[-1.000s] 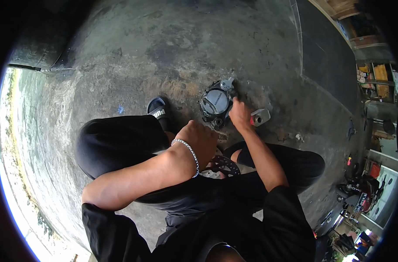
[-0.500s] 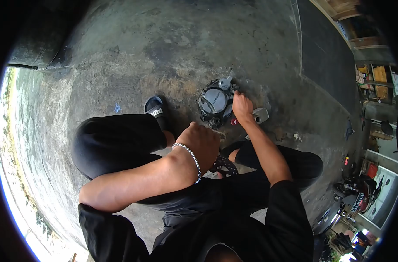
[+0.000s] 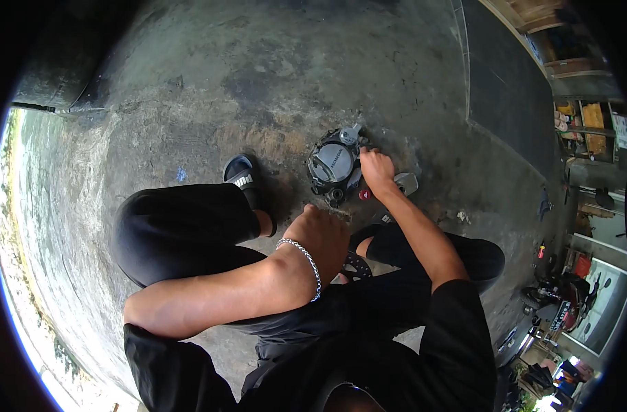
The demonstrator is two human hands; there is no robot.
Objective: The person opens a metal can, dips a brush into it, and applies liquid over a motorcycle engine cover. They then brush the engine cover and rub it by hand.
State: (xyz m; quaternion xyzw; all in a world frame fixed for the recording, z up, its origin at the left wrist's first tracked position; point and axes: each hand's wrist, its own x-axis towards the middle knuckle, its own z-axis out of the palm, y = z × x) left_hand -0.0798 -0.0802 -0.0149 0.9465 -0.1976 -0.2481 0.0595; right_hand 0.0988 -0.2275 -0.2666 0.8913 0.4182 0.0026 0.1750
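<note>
A round engine cover (image 3: pixel 332 163) marked HONDA lies on the concrete floor. At its right edge is my right hand (image 3: pixel 377 169), its fingers closed; anything between them is too small to make out. A small red round piece (image 3: pixel 365 194) lies just below that edge. My left hand (image 3: pixel 318 237), above a silver bracelet, is curled with its fingertips hidden, nearer to my body than the cover. Partly behind it shows a dark perforated disc (image 3: pixel 356 266). A grey container (image 3: pixel 407 182) is beside my right wrist, partly covered by it.
My sandalled foot (image 3: pixel 242 177) is on the floor left of the cover, and my bent knees flank my arms. A dark mat (image 3: pixel 502 89) lies at the upper right. Shelves (image 3: pixel 591 130) and a parked motorcycle (image 3: pixel 564 302) stand along the right side.
My right hand has moved up along the cover's right edge. The red round piece now shows between cover and wrist. My left hand stays curled, slightly lower in view.
</note>
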